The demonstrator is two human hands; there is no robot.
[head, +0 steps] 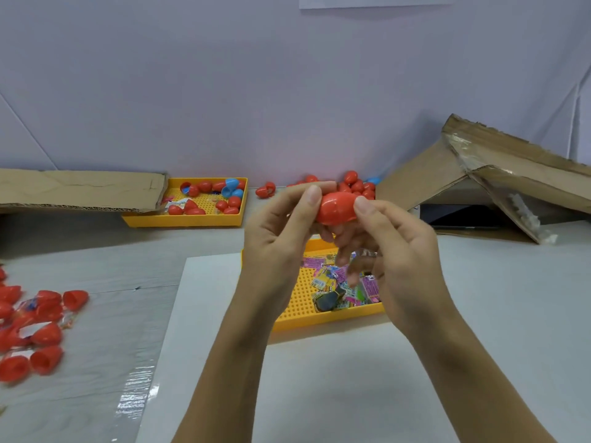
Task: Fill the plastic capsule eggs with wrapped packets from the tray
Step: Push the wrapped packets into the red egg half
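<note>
Head view: both hands hold one red egg in the air above the near tray. The left hand grips its left end with thumb and curled fingers; the right hand pinches its right end, thumb on top. The near tray, yellow with a dotted floor, holds a heap of printed packets, partly hidden behind the hands. The far tray at far left holds red and blue egg halves and a few packets; a cardboard sheet covers its left corner. More red eggs lie loose against the wall, partly hidden by the hands. Blurred red halves lie near left, cut off by the edge. A torn box leans at far right; what lies under it is too dark to tell.
</note>
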